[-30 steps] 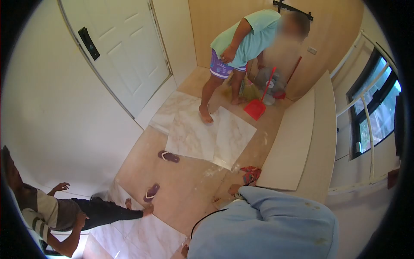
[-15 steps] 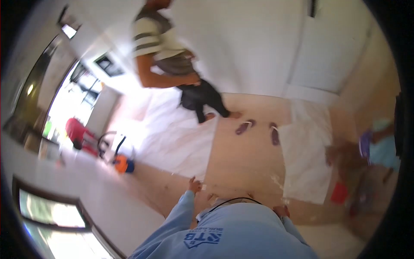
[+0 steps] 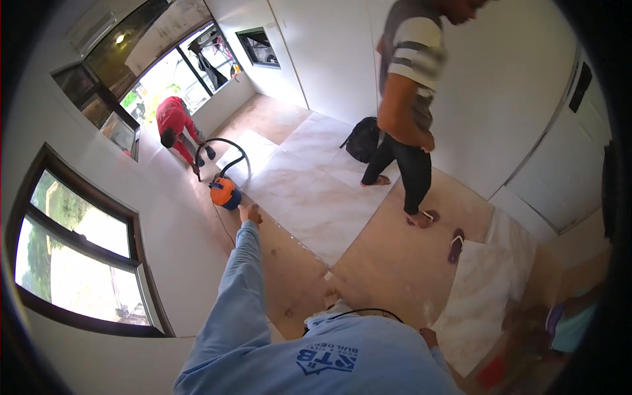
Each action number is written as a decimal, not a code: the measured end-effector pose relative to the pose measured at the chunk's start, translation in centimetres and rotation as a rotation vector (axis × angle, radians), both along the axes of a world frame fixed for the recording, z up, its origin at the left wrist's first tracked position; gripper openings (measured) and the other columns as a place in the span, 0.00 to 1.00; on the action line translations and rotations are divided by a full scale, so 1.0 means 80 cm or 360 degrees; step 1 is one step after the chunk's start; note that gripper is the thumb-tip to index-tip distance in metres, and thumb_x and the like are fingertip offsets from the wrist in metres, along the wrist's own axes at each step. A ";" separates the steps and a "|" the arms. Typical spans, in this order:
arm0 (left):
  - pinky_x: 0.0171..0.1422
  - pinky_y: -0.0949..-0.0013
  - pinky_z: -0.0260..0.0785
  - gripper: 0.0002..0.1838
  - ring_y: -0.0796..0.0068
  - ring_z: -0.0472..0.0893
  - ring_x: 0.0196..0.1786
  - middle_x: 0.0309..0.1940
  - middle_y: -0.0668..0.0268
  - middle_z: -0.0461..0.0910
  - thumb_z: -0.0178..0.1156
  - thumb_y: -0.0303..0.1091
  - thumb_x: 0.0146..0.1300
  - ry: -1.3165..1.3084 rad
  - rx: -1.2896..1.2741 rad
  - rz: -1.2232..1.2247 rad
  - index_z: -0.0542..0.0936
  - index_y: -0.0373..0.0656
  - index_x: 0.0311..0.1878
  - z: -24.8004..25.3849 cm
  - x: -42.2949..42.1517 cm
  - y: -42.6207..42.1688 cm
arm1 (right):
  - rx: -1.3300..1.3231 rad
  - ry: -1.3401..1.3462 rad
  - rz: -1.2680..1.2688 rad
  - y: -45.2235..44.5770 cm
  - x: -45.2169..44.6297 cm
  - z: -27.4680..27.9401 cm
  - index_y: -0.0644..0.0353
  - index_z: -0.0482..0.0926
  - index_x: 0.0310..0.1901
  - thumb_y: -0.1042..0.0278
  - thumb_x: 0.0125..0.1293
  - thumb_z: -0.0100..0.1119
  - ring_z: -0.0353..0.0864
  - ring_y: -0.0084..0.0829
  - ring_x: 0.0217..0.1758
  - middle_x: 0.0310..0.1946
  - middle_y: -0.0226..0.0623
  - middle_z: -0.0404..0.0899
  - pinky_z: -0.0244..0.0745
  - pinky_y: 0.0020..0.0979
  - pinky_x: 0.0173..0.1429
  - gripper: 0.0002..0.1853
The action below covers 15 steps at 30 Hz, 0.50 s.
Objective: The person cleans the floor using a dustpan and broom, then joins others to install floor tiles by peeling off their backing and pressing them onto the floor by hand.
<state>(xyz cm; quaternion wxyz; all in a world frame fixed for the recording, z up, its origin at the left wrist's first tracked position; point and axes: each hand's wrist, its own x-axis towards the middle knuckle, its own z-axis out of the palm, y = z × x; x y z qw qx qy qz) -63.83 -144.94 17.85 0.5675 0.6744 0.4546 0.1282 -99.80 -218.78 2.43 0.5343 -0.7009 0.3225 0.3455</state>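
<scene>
1. The left hand (image 3: 250, 214), at the end of an outstretched light blue sleeve (image 3: 240, 289), appears just beside the round orange-and-blue canister vacuum (image 3: 225, 193). Its grip looks empty, with the fingers loosely parted; whether it touches the canister I cannot tell.
2. The right hand (image 3: 429, 337) hangs low beside the body, partly hidden by the light blue top (image 3: 329, 362). The state of its grip cannot be told, nor whether it holds anything.
3. The canister vacuum sits upright on the bare tan floor (image 3: 283, 263), close to the edge of the large white marble-patterned sheets (image 3: 322, 197). Its curved black hose (image 3: 236, 145) arcs over to a co-worker in a red top (image 3: 174, 117), who bends low by the wall with both hands at the hose end.
4. The step in hand reads as a reach or pointing gesture with the left arm; which of the two is unclear.
5. In my judgement, any contact with the canister calls for stooping and lowering the left hand, keeping clear of the hose.
6. Across the floor, a person in a striped shirt (image 3: 415, 59) stands near a black backpack (image 3: 363, 139) and a dark purple flip-flop with a white strap (image 3: 456, 246).
</scene>
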 end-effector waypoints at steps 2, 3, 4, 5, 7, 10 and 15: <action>0.23 0.59 0.69 0.39 0.61 0.74 0.22 0.26 0.59 0.74 0.51 0.59 0.67 -0.0152 -0.0242 -0.0133 0.61 0.39 0.72 -0.022 -0.006 0.047 | -0.0029 -0.0005 0.0022 0.010 0.013 0.004 0.64 0.71 0.58 0.58 0.71 0.52 0.79 0.38 0.44 0.49 0.45 0.79 0.75 0.39 0.44 0.21; 0.23 0.56 0.70 0.42 0.60 0.75 0.22 0.26 0.58 0.74 0.49 0.63 0.67 -0.0225 -0.0363 -0.0201 0.60 0.39 0.73 -0.048 -0.008 0.066 | -0.0027 -0.0015 0.0033 0.013 0.016 0.002 0.65 0.72 0.57 0.59 0.70 0.53 0.79 0.38 0.45 0.49 0.45 0.79 0.75 0.39 0.44 0.20; 0.24 0.54 0.70 0.45 0.58 0.75 0.22 0.25 0.59 0.74 0.44 0.68 0.67 -0.0274 -0.0601 -0.0296 0.60 0.38 0.73 -0.077 -0.012 0.074 | -0.0015 -0.0060 0.0073 0.014 0.016 -0.007 0.65 0.73 0.55 0.61 0.70 0.54 0.80 0.38 0.44 0.48 0.45 0.80 0.75 0.38 0.44 0.19; 0.26 0.51 0.70 0.47 0.57 0.76 0.22 0.23 0.59 0.73 0.40 0.72 0.67 -0.0300 -0.0837 -0.0384 0.60 0.36 0.73 -0.104 -0.015 0.082 | -0.0003 -0.0106 0.0112 0.015 0.016 -0.017 0.66 0.75 0.54 0.62 0.69 0.55 0.80 0.37 0.43 0.46 0.45 0.80 0.76 0.37 0.43 0.18; 0.28 0.54 0.67 0.42 0.58 0.73 0.24 0.25 0.59 0.74 0.38 0.73 0.67 -0.0166 -0.0919 -0.0250 0.69 0.38 0.58 -0.114 -0.043 0.018 | -0.0005 -0.0231 0.0263 0.016 0.014 -0.029 0.68 0.77 0.49 0.66 0.68 0.57 0.80 0.36 0.39 0.42 0.44 0.81 0.76 0.35 0.41 0.14; 0.30 0.59 0.63 0.41 0.59 0.71 0.27 0.28 0.58 0.75 0.38 0.74 0.67 0.0038 -0.1157 -0.0568 0.77 0.40 0.43 -0.185 -0.102 -0.058 | -0.0130 -0.0308 0.0476 0.028 0.024 0.003 0.68 0.79 0.42 0.70 0.66 0.58 0.79 0.33 0.33 0.33 0.40 0.81 0.76 0.33 0.36 0.09; 0.29 0.61 0.67 0.38 0.62 0.76 0.31 0.34 0.63 0.79 0.41 0.70 0.68 0.0448 -0.1615 -0.0887 0.80 0.41 0.47 -0.308 -0.203 -0.190 | 0.0203 0.0040 -0.0385 0.021 0.008 -0.005 0.65 0.77 0.37 0.63 0.69 0.56 0.75 0.30 0.28 0.30 0.37 0.77 0.72 0.33 0.30 0.12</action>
